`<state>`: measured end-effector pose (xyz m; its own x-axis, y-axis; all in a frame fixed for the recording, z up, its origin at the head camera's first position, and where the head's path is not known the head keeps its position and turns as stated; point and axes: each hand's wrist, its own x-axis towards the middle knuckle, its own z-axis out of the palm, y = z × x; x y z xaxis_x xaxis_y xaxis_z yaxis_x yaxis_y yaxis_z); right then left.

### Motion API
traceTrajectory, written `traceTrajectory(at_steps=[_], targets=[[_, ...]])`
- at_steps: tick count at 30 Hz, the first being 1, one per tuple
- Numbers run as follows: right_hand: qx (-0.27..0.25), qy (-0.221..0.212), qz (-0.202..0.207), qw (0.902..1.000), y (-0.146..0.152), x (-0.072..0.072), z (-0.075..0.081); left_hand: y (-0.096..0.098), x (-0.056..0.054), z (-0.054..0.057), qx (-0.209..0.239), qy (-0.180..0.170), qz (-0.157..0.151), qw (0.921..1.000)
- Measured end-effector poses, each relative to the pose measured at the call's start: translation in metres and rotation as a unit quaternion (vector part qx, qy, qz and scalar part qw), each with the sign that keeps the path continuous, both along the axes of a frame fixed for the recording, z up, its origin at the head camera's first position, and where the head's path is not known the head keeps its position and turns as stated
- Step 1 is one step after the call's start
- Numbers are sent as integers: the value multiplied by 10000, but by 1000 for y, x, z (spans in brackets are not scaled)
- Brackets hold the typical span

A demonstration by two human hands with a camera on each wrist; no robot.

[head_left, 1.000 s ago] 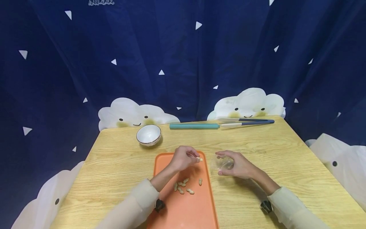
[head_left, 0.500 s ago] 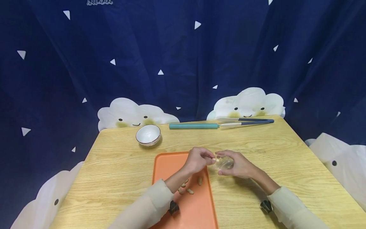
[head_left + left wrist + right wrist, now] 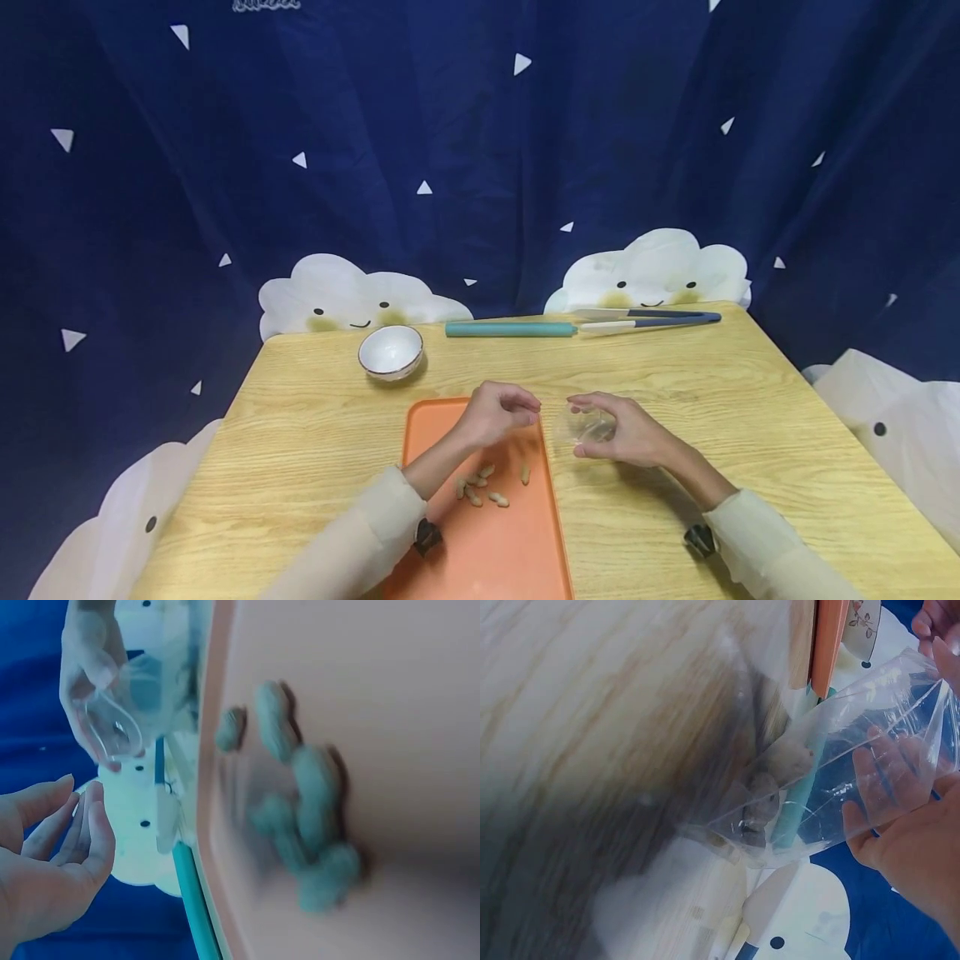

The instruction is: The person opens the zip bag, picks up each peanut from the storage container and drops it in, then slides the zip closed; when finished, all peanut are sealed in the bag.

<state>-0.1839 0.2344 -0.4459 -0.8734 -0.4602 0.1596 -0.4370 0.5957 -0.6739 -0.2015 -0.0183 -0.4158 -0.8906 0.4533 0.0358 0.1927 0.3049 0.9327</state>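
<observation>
Peanuts in tan shells (image 3: 476, 481) lie on orange rectangular tray (image 3: 491, 554) to near side of closer, loosely curved, empty left hand (image 3: 498, 414), rightmost peanut (image 3: 525, 473) aligned near-to-far; right hand (image 3: 633, 429) holds clear plastic bag (image 3: 840, 772) right of tray.
</observation>
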Motion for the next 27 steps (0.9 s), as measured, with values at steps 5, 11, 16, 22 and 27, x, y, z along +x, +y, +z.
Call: traceTrajectory(at_steps=[5, 11, 16, 22, 27], targets=[[-9, -22, 6, 10000, 0, 1, 0, -22, 1, -3, -133, 102, 189, 9997], [7, -38, 18, 10000, 0, 2, 2, -44, 4, -12, -580, 103, 199, 9981], [-4, -3, 43, 10000, 1, 1, 2, -55, 7, -20, -975, 138, 145, 9950], [11, -66, 1, 10000, 1, 0, 0, -61, 13, -30, -1118, 25, 44, 9937], [42, -54, 1, 10000, 1, 0, 0, -62, 19, -38, -1353, 81, -70, 9908]])
